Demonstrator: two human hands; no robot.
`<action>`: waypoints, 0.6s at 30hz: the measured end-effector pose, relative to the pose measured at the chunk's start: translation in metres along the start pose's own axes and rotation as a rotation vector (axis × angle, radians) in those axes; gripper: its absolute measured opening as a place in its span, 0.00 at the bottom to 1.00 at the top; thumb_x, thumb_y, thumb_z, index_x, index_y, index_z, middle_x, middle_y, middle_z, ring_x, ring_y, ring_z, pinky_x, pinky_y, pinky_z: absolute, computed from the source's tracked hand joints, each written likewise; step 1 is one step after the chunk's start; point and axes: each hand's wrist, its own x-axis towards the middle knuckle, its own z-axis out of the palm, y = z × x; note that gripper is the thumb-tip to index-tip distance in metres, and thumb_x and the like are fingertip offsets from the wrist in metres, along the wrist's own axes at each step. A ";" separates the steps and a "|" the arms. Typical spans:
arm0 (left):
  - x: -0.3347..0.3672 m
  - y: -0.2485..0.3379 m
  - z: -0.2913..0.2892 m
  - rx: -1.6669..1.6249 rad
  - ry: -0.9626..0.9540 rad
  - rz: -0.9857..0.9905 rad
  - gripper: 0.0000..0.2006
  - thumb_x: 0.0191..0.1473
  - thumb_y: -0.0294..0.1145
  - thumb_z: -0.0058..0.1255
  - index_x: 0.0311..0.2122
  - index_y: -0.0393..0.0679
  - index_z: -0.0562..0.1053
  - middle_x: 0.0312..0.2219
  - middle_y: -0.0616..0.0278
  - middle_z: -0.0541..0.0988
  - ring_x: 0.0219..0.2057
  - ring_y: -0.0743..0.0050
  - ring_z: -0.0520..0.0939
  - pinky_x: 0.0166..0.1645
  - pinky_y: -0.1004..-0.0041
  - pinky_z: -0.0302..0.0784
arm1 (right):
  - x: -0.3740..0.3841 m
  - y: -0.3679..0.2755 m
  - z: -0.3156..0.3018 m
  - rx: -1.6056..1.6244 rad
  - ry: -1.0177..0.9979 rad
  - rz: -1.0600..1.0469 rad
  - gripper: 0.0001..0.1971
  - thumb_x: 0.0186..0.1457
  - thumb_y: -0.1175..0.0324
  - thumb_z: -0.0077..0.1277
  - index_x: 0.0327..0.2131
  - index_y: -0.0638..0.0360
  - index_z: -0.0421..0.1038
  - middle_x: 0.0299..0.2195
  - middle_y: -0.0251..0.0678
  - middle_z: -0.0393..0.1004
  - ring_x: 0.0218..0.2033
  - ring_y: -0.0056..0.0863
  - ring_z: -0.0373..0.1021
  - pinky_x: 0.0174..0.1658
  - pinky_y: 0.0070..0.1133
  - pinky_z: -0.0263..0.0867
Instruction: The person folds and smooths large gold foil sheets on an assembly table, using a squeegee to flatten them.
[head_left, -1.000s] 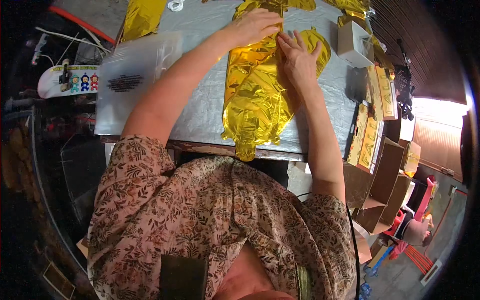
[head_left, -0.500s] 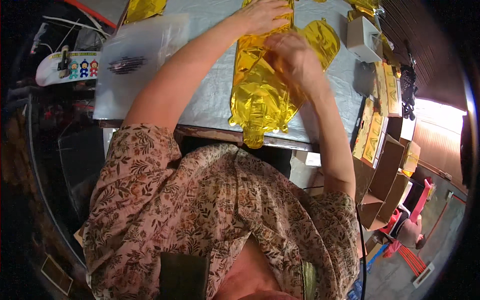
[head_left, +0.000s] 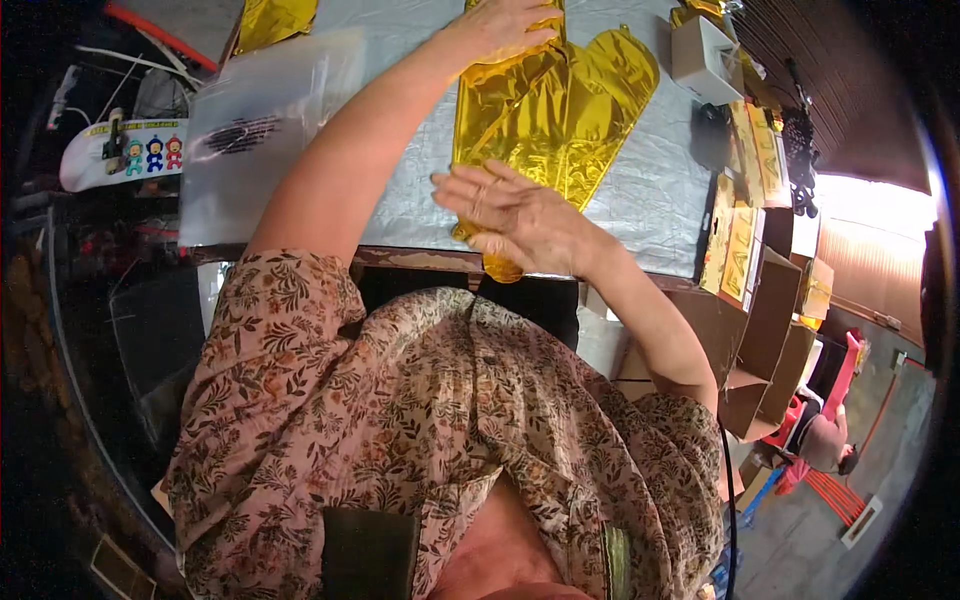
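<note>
A flat, shiny gold foil balloon (head_left: 512,115) lies lengthwise on the grey-covered table (head_left: 420,190), with a wide flap slanting out to the right. Its narrow rounded tab hangs over the front edge. My left hand (head_left: 500,28) rests on its far part, fingers stretched out across the foil. Over the near end lies my right hand (head_left: 520,215), palm down with fingers extended and pointing left. That hand hides much of the near end. Whether it presses on the foil or hovers just above, I cannot tell.
Clear plastic bags (head_left: 270,130) lie on the table's left, with another gold foil piece (head_left: 275,22) beyond. A white box (head_left: 705,62) stands at the right edge, near cardboard boxes (head_left: 765,340). Another person (head_left: 822,440) is at the far right.
My right hand has come toward me from the middle of the foil to its near end, and its fingers have straightened. My left hand stays at the far part.
</note>
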 end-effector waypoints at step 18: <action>0.000 0.010 -0.003 -0.173 0.012 -0.340 0.23 0.66 0.49 0.46 0.60 0.49 0.72 0.62 0.56 0.70 0.64 0.55 0.67 0.68 0.61 0.61 | -0.014 0.054 -0.041 0.140 0.757 0.750 0.24 0.58 0.67 0.57 0.57 0.62 0.69 0.49 0.52 0.75 0.50 0.49 0.71 0.54 0.37 0.67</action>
